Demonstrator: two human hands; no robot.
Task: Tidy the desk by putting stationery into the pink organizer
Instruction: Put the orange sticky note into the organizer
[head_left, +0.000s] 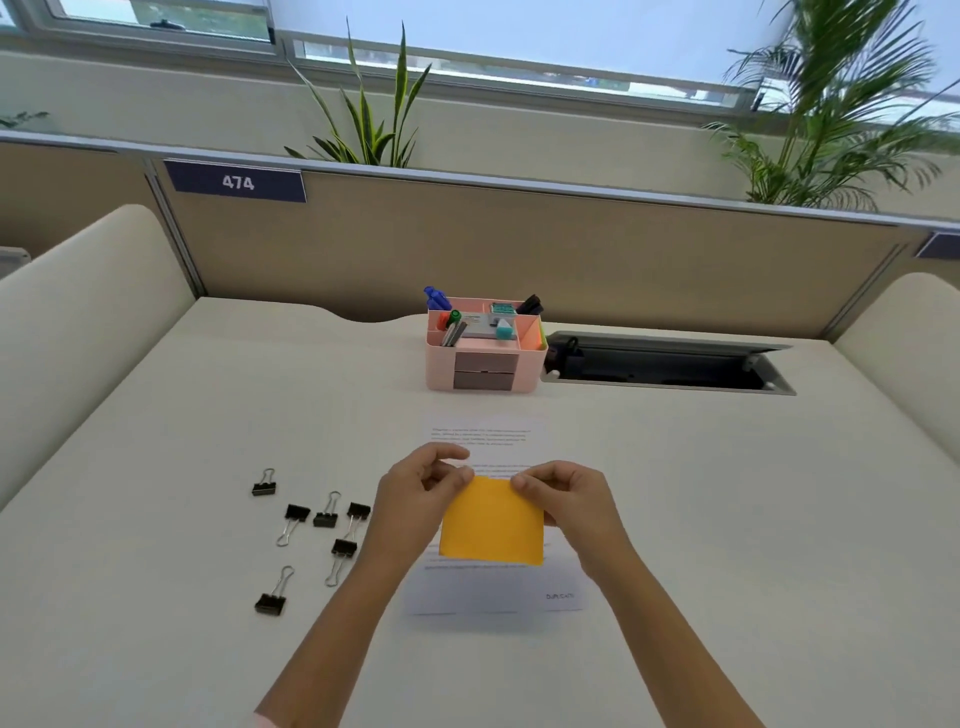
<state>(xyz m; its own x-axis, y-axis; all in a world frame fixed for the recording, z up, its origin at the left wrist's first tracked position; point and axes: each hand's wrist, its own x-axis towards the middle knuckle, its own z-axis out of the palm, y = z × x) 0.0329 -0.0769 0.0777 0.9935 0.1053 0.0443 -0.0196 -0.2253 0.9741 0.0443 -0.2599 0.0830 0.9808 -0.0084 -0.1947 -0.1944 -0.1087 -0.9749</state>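
Sticky notes (491, 522), an orange pad, are held above a printed sheet (493, 587) that lies on the table (727, 519), in front of the pink organizer (441, 364) and well apart from it. The pad is pinched at its far edge from both sides: the left hand (415, 499) has its grip clamped on the far left corner, and the right hand (566, 499) has its grip clamped on the far right corner. Whether the near edge of the pad touches the sheet cannot be told.

The organizer stands at the far middle of the table, just beside an open cable tray (670, 364) on its right. Markers (447, 317) and other small items are already stored in its upper compartments; what looks like coloured paper shows in its right-hand compartment, though its kind cannot be told. Two drawers (484, 371) in its front face are shut.

The step in hand is judged to be the pickup of the pad. For the next move, the pad is to be carried away from the sheet to the organizer and lowered on edge into a compartment wide enough to receive it; the right-hand compartment appears the likely one.

Six binder clips (324, 519) lie scattered to the left of the sheet, nearer than the organizer, and remain to be stored. The task is judged to be partly done.
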